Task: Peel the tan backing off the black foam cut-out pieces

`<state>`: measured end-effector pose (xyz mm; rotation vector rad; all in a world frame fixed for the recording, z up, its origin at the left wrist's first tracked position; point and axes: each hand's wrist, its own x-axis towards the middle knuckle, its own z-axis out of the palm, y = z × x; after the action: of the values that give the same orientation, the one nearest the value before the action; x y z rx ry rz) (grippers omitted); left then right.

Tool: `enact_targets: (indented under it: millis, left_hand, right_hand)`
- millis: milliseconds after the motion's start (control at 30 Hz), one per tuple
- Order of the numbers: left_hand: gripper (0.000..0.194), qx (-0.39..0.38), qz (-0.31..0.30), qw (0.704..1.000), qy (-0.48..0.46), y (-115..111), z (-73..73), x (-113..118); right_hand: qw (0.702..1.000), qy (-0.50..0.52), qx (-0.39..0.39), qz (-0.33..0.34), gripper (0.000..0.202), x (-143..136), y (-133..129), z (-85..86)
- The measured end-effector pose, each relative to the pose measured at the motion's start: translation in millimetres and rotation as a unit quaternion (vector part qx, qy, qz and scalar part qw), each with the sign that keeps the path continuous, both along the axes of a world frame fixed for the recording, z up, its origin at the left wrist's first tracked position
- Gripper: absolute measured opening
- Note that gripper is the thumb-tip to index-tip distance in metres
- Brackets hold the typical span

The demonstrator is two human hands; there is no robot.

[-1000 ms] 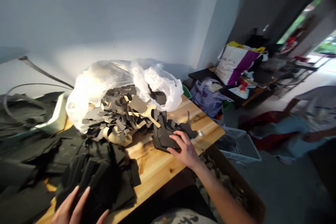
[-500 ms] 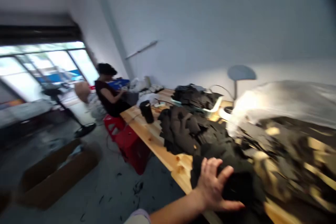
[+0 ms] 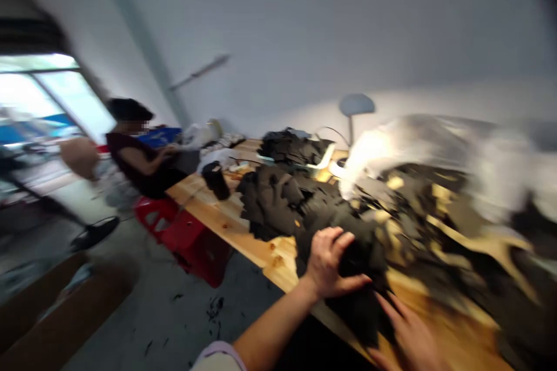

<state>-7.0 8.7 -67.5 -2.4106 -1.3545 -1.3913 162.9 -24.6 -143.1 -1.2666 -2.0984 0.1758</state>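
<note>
Black flat cut pieces [image 3: 354,307], thin and sheet-like, lie heaped near the front edge of the wooden table. On top of them rests my left hand [image 3: 328,266], its thumb stretched away from the slightly bent fingers. Just to the right, my right hand [image 3: 411,333] meets the side of the same pieces, fingers straight and thumb apart, partly blurred. Further along the table, overlapping black pieces [image 3: 272,203] form a long row. I cannot make out whether either hand grips a piece.
A lamp [image 3: 357,105] lights clear plastic sheeting [image 3: 413,139] and tan-and-black scraps [image 3: 404,237] on the right. Beyond are a basket of black pieces [image 3: 296,148] and a black cup [image 3: 216,181]. Red stools [image 3: 195,243] and a seated person [image 3: 139,151] are at left.
My right hand has come into view at the black pieces. My left hand stays on the heap, its fingers less spread. The view has swung to the right.
</note>
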Motion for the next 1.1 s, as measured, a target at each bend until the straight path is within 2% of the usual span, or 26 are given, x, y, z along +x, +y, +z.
enact_targets:
  millis: [67,133,233,300,367,467,533,600,667,700,767,833,900,1000,1100]
  left_hand:
    - [0.079,-0.018,0.0,1.0,0.004,-5,2.1,-3]
    - [0.073,-0.031,0.023,0.999,0.01,-2,0.8,-9]
    - [0.073,-0.013,0.028,0.999,0.031,13,-1.5,-15]
    - [0.073,0.001,0.029,0.999,0.042,23,-0.7,-14]
    - [0.074,0.02,0.039,0.998,0.047,28,2.0,-11]
    - [0.072,0.046,0.05,0.996,0.056,24,8.6,-3]
    - [0.07,0.053,0.042,0.996,0.059,14,14.5,6]
    - [0.071,0.052,0.019,0.997,0.055,3,21.0,21]
    - [0.073,0.049,-0.015,0.997,0.053,-11,26.1,42]
    - [0.073,0.046,-0.034,0.997,0.057,-18,27.2,55]
    - [0.073,0.024,-0.065,0.995,0.074,-31,24.8,83]
    - [0.073,-0.024,-0.075,0.992,0.1,-42,16.4,111]
    - [0.079,-0.089,-0.067,0.985,0.132,-49,4.8,133]
    - [0.105,-0.181,-0.06,0.965,0.179,-53,-8.2,144]
    - [0.115,-0.218,-0.103,0.948,0.207,-48,-7.1,134]
  right_hand:
    - [0.999,-0.028,-0.021,0.0,0.081,29,-30,3.5]
    - [0.995,-0.066,-0.068,0.017,0.08,29,-44,17.5]
    - [0.982,-0.104,-0.156,0.026,0.087,7,-30,43.8]
    - [0.979,-0.099,-0.177,0.021,0.088,-4,-18,56.0]
    - [0.98,-0.091,-0.174,0.017,0.09,-7,-15,60.7]
    - [0.988,-0.081,-0.132,0.017,0.094,0,-23,58.1]
    - [0.994,-0.058,-0.093,0.022,0.092,16,-31,57.2]
    - [0.998,-0.015,-0.049,0.023,0.079,40,-37,61.6]
    - [0.999,0.048,0.011,-0.025,0.052,73,-41,70.4]
    - [0.993,0.08,0.046,-0.076,0.039,91,-42,75.0]
    - [0.96,0.127,0.114,-0.222,0.023,128,-42,81.3]
    - [0.915,0.12,0.147,-0.356,0.024,163,-41,81.0]
    - [0.888,0.081,0.113,-0.438,0.036,189,-39,74.5]
    - [0.87,0.041,0.016,-0.491,0.055,210,-37,60.8]
    - [0.862,0.045,-0.008,-0.505,0.065,213,-35,51.6]
